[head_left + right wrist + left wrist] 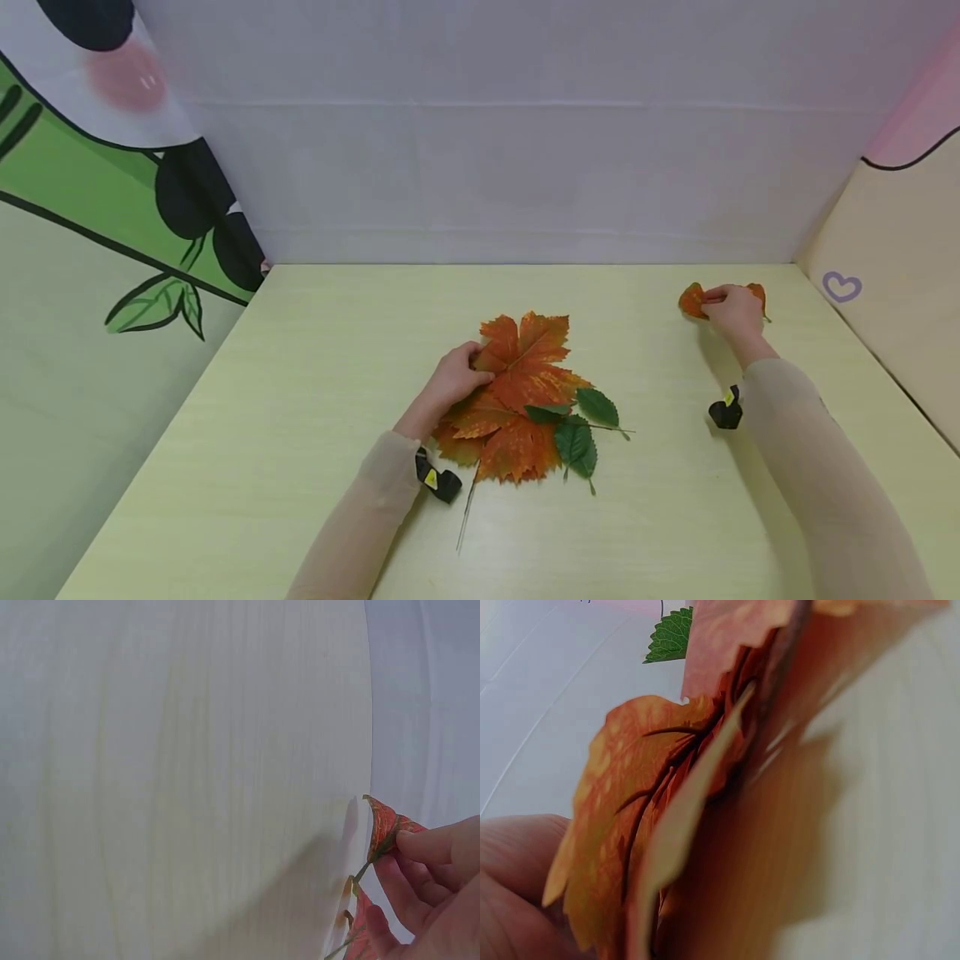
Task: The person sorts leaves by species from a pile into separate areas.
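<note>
Orange artificial maple leaves lie overlapped near the middle of the table. My left hand grips them at their left edge, the thumb lying over the top. In the left wrist view a mottled leaf with dark veins stands raised beside that hand, its edge tilted up from the tabletop. Far to the right, my right hand pinches a small orange-red leaf by its green stem between thumb and fingers. A second small red leaf shows by the lower fingers of that hand.
Small green serrated leaves lie against the right side of the maple leaves. Thin stems reach toward the table's front. A pale wall sheet stands along the back edge of the table; printed panels flank both sides.
</note>
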### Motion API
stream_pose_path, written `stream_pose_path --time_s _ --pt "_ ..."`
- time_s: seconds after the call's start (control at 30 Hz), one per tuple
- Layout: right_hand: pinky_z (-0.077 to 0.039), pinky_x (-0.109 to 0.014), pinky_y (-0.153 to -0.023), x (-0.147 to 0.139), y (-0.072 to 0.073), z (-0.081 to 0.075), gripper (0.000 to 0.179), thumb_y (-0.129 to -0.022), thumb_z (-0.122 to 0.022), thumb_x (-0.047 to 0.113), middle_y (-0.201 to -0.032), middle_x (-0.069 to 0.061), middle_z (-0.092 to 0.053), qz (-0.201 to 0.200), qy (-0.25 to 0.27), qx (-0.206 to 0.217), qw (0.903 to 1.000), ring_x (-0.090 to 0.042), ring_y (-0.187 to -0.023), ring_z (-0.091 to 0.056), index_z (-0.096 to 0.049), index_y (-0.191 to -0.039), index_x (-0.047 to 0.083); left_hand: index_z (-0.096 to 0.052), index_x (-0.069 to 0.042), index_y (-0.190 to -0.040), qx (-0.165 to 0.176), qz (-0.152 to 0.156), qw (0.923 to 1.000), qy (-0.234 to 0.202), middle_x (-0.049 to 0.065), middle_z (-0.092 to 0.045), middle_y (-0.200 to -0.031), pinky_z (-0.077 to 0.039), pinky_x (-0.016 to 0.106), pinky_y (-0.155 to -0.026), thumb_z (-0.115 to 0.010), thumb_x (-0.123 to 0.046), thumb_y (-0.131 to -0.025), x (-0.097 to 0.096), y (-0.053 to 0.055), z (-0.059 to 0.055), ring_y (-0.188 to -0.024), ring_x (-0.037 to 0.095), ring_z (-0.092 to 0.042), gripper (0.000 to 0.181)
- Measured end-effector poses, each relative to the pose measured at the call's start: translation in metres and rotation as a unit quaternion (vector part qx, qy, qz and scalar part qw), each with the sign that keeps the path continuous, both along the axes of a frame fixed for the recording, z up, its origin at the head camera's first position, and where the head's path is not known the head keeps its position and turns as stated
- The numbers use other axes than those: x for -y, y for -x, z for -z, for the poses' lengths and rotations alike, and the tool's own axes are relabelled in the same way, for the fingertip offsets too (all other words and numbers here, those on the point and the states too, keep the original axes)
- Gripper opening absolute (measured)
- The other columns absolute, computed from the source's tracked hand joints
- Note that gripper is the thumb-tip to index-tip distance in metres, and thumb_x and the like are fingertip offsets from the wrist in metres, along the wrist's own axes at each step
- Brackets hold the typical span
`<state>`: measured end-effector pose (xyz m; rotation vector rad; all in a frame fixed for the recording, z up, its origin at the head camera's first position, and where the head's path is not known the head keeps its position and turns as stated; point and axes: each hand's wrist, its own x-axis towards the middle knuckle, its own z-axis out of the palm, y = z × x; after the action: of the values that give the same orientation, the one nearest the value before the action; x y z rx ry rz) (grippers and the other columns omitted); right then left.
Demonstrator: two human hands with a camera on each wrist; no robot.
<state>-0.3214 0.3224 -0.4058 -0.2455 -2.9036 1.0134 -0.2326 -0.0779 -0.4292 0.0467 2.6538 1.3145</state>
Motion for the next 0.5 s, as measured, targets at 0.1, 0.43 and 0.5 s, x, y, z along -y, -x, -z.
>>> stream_pose_path --time_s 0.1,0.43,0.5 --pt "-0.035 -0.051 -0.091 -0.006 0.001 0.0 0.033 -0.088 -0.048 0.011 -0.118 -0.03 -0.05 0.011 0.005 0.011 0.9999 -0.045 -0.11 -0.043 -0.054 -0.115 -0.008 -0.053 -0.006 -0.116 0.0 -0.002 1.0 0.001 0.011 -0.059 -0.108 -0.044 0.038 -0.08 -0.064 -0.013 -0.082 0.0 0.0 0.0 -0.091 0.025 -0.054 0.036" --pt "-0.03 -0.052 -0.093 -0.015 0.006 0.004 0.036 -0.089 -0.047 0.012 -0.129 -0.029 -0.041 0.049 0.03 0.045 0.9973 -0.048 -0.116 -0.033 -0.053 -0.12 -0.006 -0.053 -0.005 -0.116 -0.005 -0.002 1.0 -0.004 0.012 -0.059 -0.108 -0.044 0.038 -0.08 -0.065 -0.013 -0.081 -0.001 -0.002 0.001 -0.091 0.024 -0.055 0.037" --pt "-0.03 -0.052 -0.093 -0.015 0.006 0.004 0.036 -0.089 -0.047 0.012 -0.128 -0.029 -0.041 0.053 0.032 0.044 0.9971 -0.049 -0.116 -0.033 -0.052 -0.12 -0.006 -0.054 -0.005 -0.116 -0.004 -0.003 1.0 -0.004 0.012 -0.059 -0.108 -0.044 0.038 -0.08 -0.065 -0.012 -0.081 -0.001 -0.002 0.001 -0.091 0.024 -0.055 0.038"
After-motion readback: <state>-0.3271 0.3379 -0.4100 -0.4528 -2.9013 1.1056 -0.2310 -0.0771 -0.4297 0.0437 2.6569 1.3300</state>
